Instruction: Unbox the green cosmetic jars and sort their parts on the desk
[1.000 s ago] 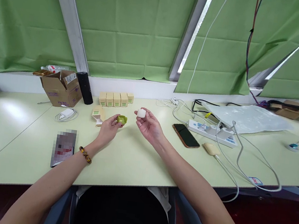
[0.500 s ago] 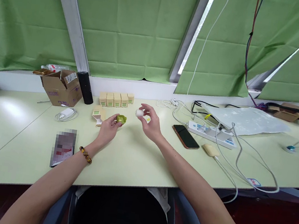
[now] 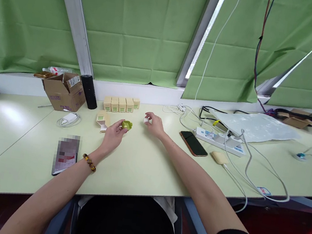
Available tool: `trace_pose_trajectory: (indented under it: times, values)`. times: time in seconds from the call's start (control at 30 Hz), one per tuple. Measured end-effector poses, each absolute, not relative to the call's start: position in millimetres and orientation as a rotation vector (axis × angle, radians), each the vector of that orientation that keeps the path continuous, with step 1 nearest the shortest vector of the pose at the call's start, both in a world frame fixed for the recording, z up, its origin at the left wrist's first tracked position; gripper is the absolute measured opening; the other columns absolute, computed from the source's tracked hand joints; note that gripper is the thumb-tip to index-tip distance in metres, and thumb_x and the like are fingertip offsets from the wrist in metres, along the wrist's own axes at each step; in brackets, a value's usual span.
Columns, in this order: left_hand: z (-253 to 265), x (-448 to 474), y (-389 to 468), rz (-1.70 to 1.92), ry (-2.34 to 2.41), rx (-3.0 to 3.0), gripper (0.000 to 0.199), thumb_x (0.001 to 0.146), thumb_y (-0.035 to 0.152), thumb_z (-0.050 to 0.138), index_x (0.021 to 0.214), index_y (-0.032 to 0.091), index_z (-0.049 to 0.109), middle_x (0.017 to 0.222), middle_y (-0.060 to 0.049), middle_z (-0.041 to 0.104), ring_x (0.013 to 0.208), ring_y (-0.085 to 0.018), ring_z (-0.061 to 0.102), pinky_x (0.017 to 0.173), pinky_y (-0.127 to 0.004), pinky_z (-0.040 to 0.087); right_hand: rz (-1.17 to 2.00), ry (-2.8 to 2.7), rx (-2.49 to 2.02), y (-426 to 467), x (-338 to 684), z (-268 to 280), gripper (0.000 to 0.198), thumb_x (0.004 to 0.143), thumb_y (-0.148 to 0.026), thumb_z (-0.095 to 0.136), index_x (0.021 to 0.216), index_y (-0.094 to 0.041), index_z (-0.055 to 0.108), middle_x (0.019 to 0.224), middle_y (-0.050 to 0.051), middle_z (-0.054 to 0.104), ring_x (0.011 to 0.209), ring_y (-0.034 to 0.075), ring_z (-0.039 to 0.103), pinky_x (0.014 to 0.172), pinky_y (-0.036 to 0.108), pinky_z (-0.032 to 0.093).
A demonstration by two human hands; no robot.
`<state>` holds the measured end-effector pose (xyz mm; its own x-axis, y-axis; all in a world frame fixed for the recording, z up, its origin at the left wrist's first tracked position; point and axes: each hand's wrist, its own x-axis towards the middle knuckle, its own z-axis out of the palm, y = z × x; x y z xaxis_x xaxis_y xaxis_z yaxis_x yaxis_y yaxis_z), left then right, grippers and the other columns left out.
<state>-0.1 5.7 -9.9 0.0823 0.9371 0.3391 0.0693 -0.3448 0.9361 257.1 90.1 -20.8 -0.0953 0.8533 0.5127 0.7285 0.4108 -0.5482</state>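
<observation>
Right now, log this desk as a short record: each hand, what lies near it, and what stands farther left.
Left hand: holds small green cup-like piece
Left wrist: beaded bracelet
Right hand: holds small white object, partly hidden
Beside left hand: opened small carton
Beyond hands: row of five small cartons
Right of right hand: smartphone, screen dark; power strip
Farther left: black cylinder; cardboard box, flaps open

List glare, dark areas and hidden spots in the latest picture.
Head view: glare whitens the table at left; head view: mosaic squares partly cover a flat object; head view: the upper-right corner goes black; head view: the right hand partly hides a white item.
</observation>
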Motion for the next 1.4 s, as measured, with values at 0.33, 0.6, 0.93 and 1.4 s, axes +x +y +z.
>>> trace_pose_trajectory:
  times: [0.33,0.6,0.93,1.4]
  values:
    - [-6.4,0.6,2.5,1.367,1.036,1.567,0.051,0.09,0.033,0.073,0.137,0.016,0.063,0.12,-0.013,0.078,0.108,-0.025,0.076,0.104,-0.047,0.06,0.075,-1.946,-1.334,86.8,242.8,-32.6,0.045,0.085,-0.007,0.055,0.128,-0.021,0.058,0.116,0.005,0.076,0.106,0.02,0.07,0.124,0.054,0.025]
    - [-5.0,0.2,2.3,1.371,1.037,1.537,0.053,0.088,0.031,0.074,0.137,0.016,0.063,0.121,-0.012,0.078,0.109,-0.025,0.076,0.107,-0.047,0.058,0.056,-1.942,-1.364,86.0,244.8,-38.4,0.045,0.085,-0.007,0.055,0.127,-0.024,0.058,0.117,0.003,0.077,0.105,0.02,0.071,0.126,0.053,0.024]
    - [-5.3,1.1,2.3,1.369,1.04,1.525,0.05,0.089,0.027,0.072,0.137,0.016,0.063,0.121,-0.013,0.078,0.109,-0.024,0.076,0.107,-0.047,0.057,-0.014,-1.948,-1.378,84.9,246.2,-40.3,0.045,0.084,-0.011,0.058,0.127,-0.024,0.061,0.117,0.005,0.077,0.119,0.027,0.064,0.125,0.056,0.025]
    - [-5.3,0.3,2.3,1.378,1.032,1.538,0.051,0.089,0.029,0.073,0.137,0.015,0.063,0.122,-0.014,0.077,0.11,-0.026,0.076,0.106,-0.048,0.058,-0.07,-1.996,-1.374,83.0,234.2,-35.4,0.047,0.083,-0.009,0.061,0.127,-0.023,0.063,0.113,0.006,0.078,0.121,0.029,0.061,0.125,0.057,0.025]
